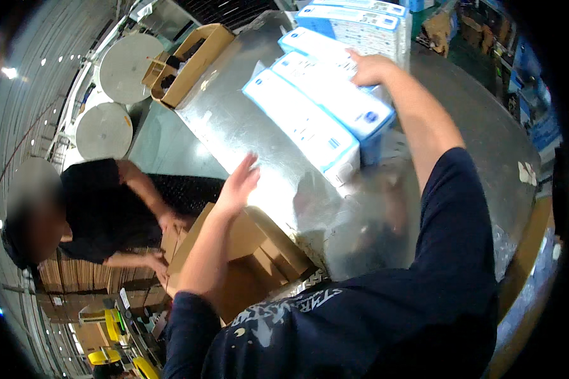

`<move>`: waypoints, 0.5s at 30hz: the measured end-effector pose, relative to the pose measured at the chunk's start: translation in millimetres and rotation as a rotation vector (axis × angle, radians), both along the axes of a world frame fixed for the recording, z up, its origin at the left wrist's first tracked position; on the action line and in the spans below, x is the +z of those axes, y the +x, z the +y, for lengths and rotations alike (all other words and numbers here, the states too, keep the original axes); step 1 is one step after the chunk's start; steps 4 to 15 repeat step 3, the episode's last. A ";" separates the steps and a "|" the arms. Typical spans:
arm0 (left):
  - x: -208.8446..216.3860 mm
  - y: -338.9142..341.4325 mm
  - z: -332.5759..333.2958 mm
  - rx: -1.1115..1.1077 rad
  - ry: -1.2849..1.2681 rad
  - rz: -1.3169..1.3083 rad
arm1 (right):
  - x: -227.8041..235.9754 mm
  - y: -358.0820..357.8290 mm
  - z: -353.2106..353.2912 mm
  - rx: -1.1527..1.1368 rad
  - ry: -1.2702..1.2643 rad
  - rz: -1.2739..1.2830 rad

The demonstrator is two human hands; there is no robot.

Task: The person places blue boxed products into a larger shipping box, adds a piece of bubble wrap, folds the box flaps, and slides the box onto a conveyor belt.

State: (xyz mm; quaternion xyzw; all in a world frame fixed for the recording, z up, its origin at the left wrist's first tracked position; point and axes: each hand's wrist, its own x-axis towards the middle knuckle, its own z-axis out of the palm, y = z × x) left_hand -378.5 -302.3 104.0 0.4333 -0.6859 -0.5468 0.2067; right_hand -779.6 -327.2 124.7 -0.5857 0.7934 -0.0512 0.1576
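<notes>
Long white-and-blue cartons lie side by side on the metal table: a near carton (303,126), a middle carton (335,95) and a farther carton (313,45). My right hand (372,68) reaches over them, its thumb and fingers closed at the right end of the farther carton; part of its grip is hidden. My left hand (239,186) is in the air, holding nothing, fingers stretched out, between the cartons and an open cardboard box (250,237). This box stands against the table's near left edge, its flaps up, with folded cardboard inside.
More white-and-blue cartons (354,28) stand upright at the back. A co-worker (101,208) on the left has both hands at the cardboard box. A long cardboard tray (193,66) with dark items lies on the far left of the metal table (468,120). Large white rolls (129,66) stand beyond.
</notes>
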 end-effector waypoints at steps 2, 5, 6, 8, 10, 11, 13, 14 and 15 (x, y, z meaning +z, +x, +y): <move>-8.2 -58.8 -7.2 0.238 0.391 0.232 | -3.9 30.1 11.1 0.066 -0.002 0.138; -9.2 -63.5 -4.9 0.224 0.397 0.250 | 1.4 26.0 16.6 0.055 0.001 0.158; -9.2 -63.5 -4.9 0.224 0.397 0.250 | 1.4 26.0 16.6 0.055 0.001 0.158; -9.2 -63.5 -4.9 0.224 0.397 0.250 | 1.4 26.0 16.6 0.055 0.001 0.158; -9.2 -63.5 -4.9 0.224 0.397 0.250 | 1.4 26.0 16.6 0.055 0.001 0.158; -9.2 -63.5 -4.9 0.224 0.397 0.250 | 1.4 26.0 16.6 0.055 0.001 0.158; -9.2 -63.5 -4.9 0.224 0.397 0.250 | 1.4 26.0 16.6 0.055 0.001 0.158; -9.2 -63.5 -4.9 0.224 0.397 0.250 | 1.4 26.0 16.6 0.055 0.001 0.158; -9.2 -63.5 -4.9 0.224 0.397 0.250 | 1.4 26.0 16.6 0.055 0.001 0.158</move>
